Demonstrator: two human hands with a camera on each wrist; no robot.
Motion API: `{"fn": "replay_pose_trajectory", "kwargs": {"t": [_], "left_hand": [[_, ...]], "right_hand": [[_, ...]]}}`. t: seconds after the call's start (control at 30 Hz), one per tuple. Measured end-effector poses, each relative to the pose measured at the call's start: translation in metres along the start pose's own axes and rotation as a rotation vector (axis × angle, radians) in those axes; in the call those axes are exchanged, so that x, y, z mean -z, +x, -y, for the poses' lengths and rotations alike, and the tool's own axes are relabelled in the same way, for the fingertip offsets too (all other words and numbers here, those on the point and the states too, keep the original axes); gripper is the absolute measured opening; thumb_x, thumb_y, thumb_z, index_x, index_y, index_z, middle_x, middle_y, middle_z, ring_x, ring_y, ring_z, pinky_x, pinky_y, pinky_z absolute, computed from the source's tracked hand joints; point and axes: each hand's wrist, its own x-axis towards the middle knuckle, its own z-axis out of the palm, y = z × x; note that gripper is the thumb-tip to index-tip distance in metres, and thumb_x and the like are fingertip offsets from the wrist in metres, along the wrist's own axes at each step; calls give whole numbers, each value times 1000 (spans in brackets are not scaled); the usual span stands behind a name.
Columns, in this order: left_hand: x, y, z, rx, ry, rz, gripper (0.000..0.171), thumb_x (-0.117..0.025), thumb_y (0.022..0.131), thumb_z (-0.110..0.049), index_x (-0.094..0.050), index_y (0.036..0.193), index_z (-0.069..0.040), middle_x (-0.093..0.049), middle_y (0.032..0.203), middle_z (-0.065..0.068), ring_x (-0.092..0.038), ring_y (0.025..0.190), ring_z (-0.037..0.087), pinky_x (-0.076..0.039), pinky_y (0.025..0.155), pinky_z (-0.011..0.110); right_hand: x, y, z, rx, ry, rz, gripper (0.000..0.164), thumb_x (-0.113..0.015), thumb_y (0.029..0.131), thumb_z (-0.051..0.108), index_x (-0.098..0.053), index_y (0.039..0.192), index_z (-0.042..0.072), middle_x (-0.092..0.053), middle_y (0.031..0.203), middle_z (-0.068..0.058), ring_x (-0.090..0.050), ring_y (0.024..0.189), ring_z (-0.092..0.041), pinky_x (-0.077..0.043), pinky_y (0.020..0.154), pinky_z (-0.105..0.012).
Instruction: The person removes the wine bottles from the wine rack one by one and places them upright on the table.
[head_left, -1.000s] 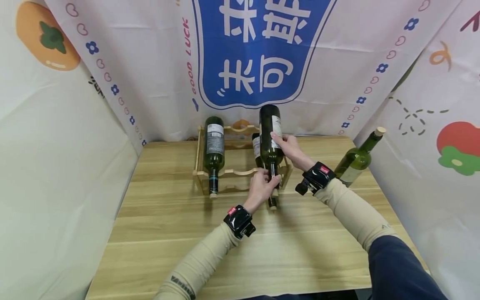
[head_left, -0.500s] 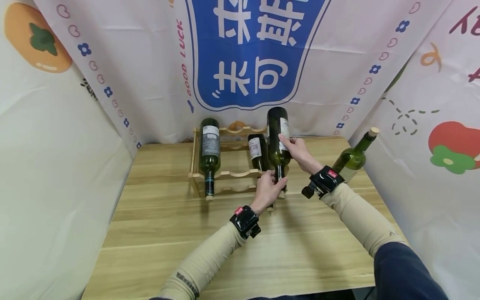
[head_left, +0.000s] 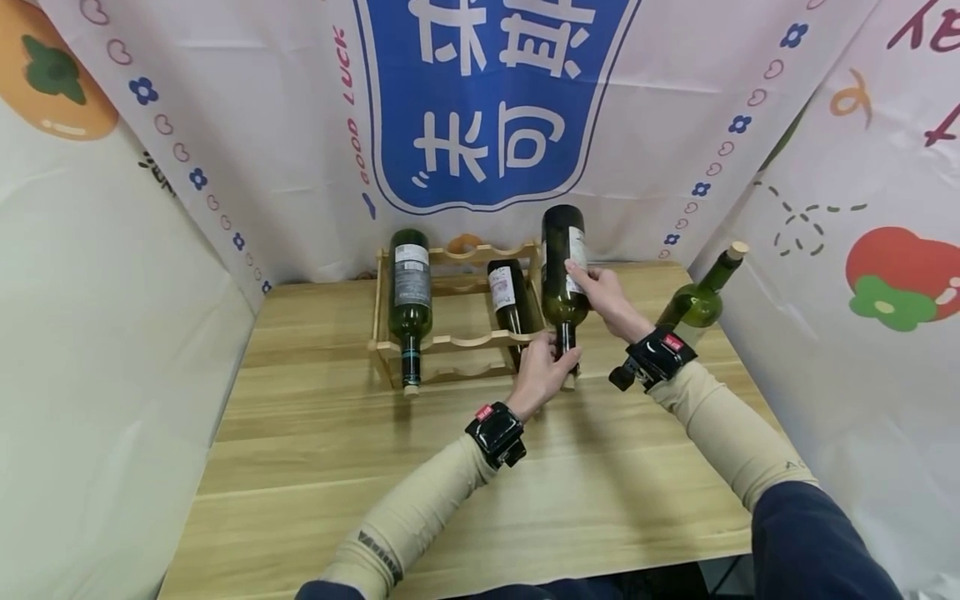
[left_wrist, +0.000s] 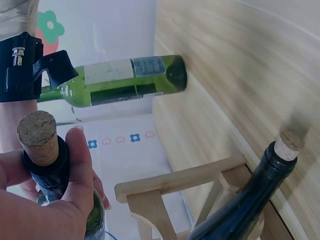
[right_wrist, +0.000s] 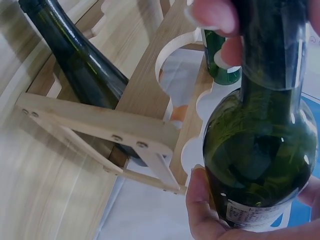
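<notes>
Both hands hold a dark green wine bottle (head_left: 562, 258), its corked neck toward me, just right of the wooden wine rack (head_left: 468, 340). My left hand (head_left: 540, 375) pinches the neck below the cork (left_wrist: 37, 140). The right hand (head_left: 607, 302) grips the labelled body from the right side. In the right wrist view the shoulder of the held bottle (right_wrist: 260, 145) stands apart from the rack's end frame. A second wine bottle (head_left: 410, 287) lies on the rack's top tier at the left. On the lower tier lies another bottle (head_left: 506, 292), its neck partly behind my left hand.
A corked green wine bottle (head_left: 693, 307) stands upright on the table at the right, partly behind the right wrist. The wooden table (head_left: 300, 433) meets printed cloth walls behind and at both sides. Straps with cameras (head_left: 497, 433) sit on both wrists.
Both hands have carried the bottle rightward, from over the rack's right part to beyond its right end. More of the lower-tier bottle now shows. The head view has shifted slightly.
</notes>
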Motion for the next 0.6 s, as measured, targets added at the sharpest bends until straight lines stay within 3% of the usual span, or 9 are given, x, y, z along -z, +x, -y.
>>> {"fn": "replay_pose_trajectory", "kwargs": {"t": [0.3, 0.6], "left_hand": [[-8, 0, -6, 24, 8, 31, 29, -65, 91, -24, -61, 107, 0, -74, 87, 13, -62, 64, 10, -46, 52, 19], [-19, 2, -5, 11, 8, 50, 27, -64, 92, -23, -60, 105, 0, -73, 85, 14, -56, 58, 6, -42, 48, 18]], "right_hand": [[11, -7, -2, -6, -18, -6, 69, -47, 95, 55, -55, 124, -7, -58, 93, -1, -57, 73, -3, -49, 66, -18], [21, -9, -9, -25, -29, -12, 72, -44, 96, 56, -49, 131, -7, -56, 110, -12, -57, 81, -6, -49, 69, -17]]}}
